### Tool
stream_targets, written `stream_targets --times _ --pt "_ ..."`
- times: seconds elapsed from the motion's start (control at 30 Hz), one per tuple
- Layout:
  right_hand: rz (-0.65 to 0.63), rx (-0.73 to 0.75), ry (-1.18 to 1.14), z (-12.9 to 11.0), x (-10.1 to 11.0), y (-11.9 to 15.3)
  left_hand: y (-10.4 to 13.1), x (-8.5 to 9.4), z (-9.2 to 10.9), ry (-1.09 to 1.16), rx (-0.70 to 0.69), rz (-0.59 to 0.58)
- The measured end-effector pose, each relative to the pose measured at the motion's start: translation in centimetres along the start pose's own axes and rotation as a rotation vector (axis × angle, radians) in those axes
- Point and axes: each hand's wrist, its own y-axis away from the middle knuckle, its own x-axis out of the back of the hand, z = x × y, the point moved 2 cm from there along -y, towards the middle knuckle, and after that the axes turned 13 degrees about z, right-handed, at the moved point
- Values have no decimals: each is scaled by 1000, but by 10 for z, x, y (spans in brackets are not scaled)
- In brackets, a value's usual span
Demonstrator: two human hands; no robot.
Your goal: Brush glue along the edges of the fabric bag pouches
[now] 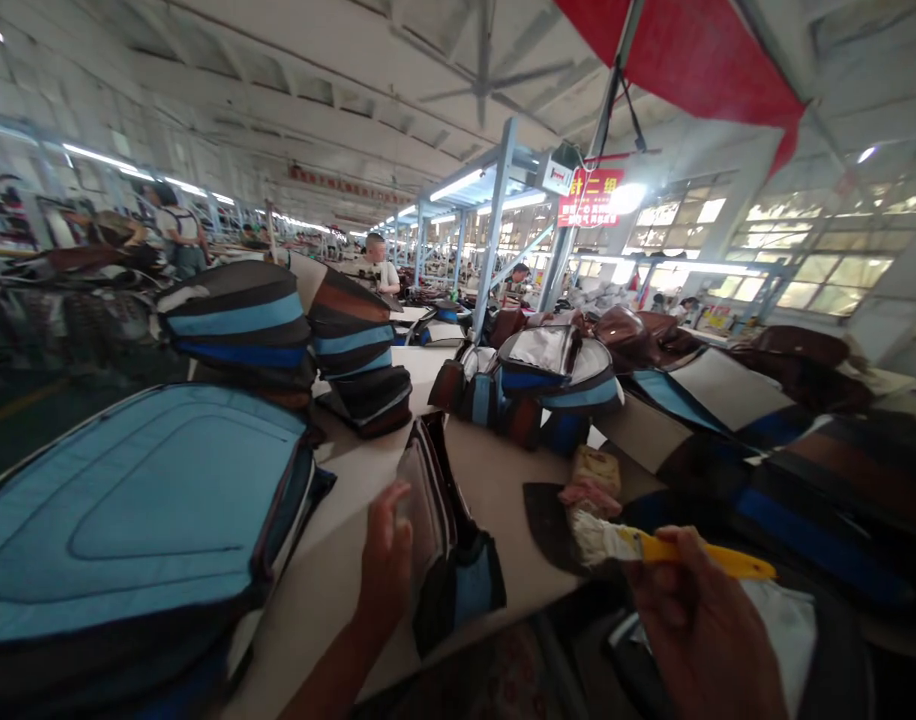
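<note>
My right hand [702, 610], at the lower right, is wrapped round the yellow handle of a brush [653, 547] whose pale, ragged bristles point left. Beside the left face of an upright dark piece with a blue stripe [458, 560] is my left hand [389, 545], its fingers raised and partly apart; whether they touch the piece is hard to tell. Beyond the bristles lie a small yellowish block [597, 470] and a pink cloth [591, 497]. A curved dark piece [552, 525] lies flat left of the brush.
Stacked light-blue panels [165, 500] fill the left side. Behind them stand striped bundles [237, 320]. More striped pieces [840, 500] cover the right side. A pale table [330, 540] runs between. Several people work farther back, near a metal post [495, 230].
</note>
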Motion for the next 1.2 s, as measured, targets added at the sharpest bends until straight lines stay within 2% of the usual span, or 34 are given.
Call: stream_targets --times 0.1,0.13,0.2,0.27,0.4,0.57,0.67,0.73,0.8,0.9,1.0,1.07,1.13,1.2 --pt "43 -125 -40 10 0 0 67 21 11 16 -82 -61" --pt "43 -152 -47 14 -1 2 81 23 13 -26 -105 -71" --pt "13 -165 -36 23 -7 6 94 17 17 -119 -110 -80" --pt "-43 -129 1 28 -16 12 90 3 22 -131 -66 -122" --pt "-134 103 93 16 -38 15 58 -15 44 55 -8 -245" --pt "-304 303 177 -12 -73 9 21 -4 86 161 34 -382" --pt "-516 401 262 -13 -100 12 10 6 105 201 45 -498" --pt "-702 507 381 -9 -118 15 6 10 111 225 70 -555" --pt "-820 642 524 -8 -131 15 5 13 113 243 102 -596" --pt "-824 833 648 -14 -138 11 3 16 113 246 142 -622" --pt "-781 792 586 -21 -136 13 2 17 113 241 166 -628" --pt "-852 763 576 -21 -135 17 2 16 112 272 189 -634" --pt "-944 850 645 -19 -134 19 3 15 110 306 217 -631" --pt "-933 937 710 -18 -131 17 3 16 107 308 241 -619"
